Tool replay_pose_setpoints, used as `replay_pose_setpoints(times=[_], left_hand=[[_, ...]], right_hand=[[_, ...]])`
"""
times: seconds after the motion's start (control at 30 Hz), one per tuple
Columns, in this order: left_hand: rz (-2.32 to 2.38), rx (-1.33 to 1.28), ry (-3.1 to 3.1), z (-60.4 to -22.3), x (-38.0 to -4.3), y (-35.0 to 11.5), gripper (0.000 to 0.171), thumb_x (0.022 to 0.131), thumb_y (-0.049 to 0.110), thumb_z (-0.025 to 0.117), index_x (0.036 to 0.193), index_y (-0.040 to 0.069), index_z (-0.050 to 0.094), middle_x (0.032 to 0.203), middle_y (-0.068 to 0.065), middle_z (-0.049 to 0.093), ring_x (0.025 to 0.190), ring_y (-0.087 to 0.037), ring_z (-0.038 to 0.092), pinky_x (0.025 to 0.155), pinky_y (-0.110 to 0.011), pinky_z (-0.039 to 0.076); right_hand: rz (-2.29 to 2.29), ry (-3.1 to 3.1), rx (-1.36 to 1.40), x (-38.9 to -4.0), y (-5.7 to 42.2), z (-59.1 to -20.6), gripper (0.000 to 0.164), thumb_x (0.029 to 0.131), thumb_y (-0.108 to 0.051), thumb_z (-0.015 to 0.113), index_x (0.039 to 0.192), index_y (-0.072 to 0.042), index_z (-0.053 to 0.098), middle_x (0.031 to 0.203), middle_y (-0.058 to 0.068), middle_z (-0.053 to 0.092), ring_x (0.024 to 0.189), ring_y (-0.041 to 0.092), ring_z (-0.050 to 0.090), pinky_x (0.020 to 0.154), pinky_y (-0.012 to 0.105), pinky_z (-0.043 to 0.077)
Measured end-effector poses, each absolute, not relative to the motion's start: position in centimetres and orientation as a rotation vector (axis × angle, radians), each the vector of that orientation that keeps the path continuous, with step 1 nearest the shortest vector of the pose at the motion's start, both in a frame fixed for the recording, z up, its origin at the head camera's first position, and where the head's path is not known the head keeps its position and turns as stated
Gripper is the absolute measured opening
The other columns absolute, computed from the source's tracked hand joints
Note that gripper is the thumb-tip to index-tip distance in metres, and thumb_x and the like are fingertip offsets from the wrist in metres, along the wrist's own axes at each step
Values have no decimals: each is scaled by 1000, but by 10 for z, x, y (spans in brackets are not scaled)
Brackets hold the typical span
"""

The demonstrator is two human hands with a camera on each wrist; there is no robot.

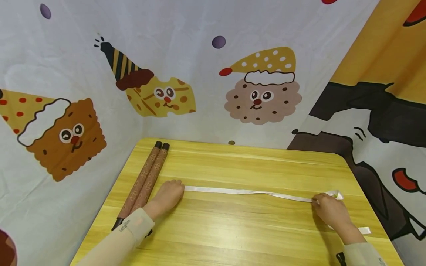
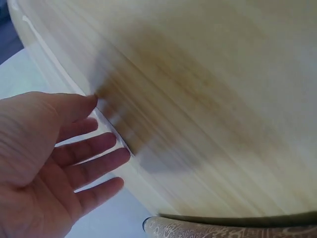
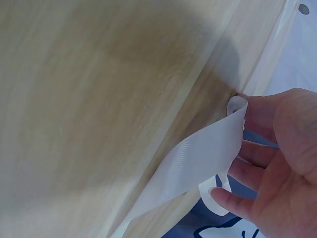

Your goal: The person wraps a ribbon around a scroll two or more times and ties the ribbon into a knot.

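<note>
A narrow white ribbon stretches across the wooden table between the two hands, with a slight twist near its middle. My left hand holds its left end; in the left wrist view the ribbon's edge runs along the fingertips, and the fingers are spread. At the table's right side my right hand pinches the ribbon between thumb and fingers. Around that hand the spare ribbon curls in loose loops, and the right wrist view shows a broad twisted length hanging from the fingers.
Two brown patterned rolls with black ends lie side by side at the table's left, close to the left forearm. The wooden table has rounded far corners. Printed cloth with cartoon figures hangs behind and beside it.
</note>
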State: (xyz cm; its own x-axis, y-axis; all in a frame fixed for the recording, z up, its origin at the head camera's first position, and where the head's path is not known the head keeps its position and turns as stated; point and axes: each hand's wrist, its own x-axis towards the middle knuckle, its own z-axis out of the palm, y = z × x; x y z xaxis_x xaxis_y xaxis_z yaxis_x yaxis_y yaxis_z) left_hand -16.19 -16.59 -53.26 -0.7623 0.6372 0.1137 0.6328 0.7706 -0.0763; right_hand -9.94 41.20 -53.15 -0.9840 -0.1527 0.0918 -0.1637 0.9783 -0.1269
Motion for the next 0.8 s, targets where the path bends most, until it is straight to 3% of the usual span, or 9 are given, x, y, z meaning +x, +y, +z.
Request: replay_pose_setpoints(times=[0.13, 0.47, 0.8], left_hand=[[124, -1048, -2776, -532, -165, -166, 19, 77, -1, 70, 63, 10, 64, 64, -4, 57, 56, -19, 51, 46, -32, 47], [168, -1054, -2743, -532, -168, -167, 17, 72, -1, 74, 63, 11, 65, 64, -5, 58, 55, -19, 52, 46, -31, 48], [-523, -806, -2999, -530, -176, -173, 21, 84, 10, 58, 67, 18, 50, 60, 4, 47, 51, -10, 41, 47, -27, 41]], right_hand=[[202, -3019, 245, -101, 413, -534, 9, 84, -12, 67, 89, -5, 69, 89, 15, 69, 73, 32, 62, 55, 53, 49], [179, -2980, 260, -104, 417, -538, 8, 81, -10, 69, 87, -6, 69, 86, 14, 69, 72, 32, 62, 54, 54, 49], [207, -2946, 272, -103, 420, -539, 6, 80, -10, 70, 86, -8, 71, 76, 8, 70, 60, 25, 60, 49, 49, 49]])
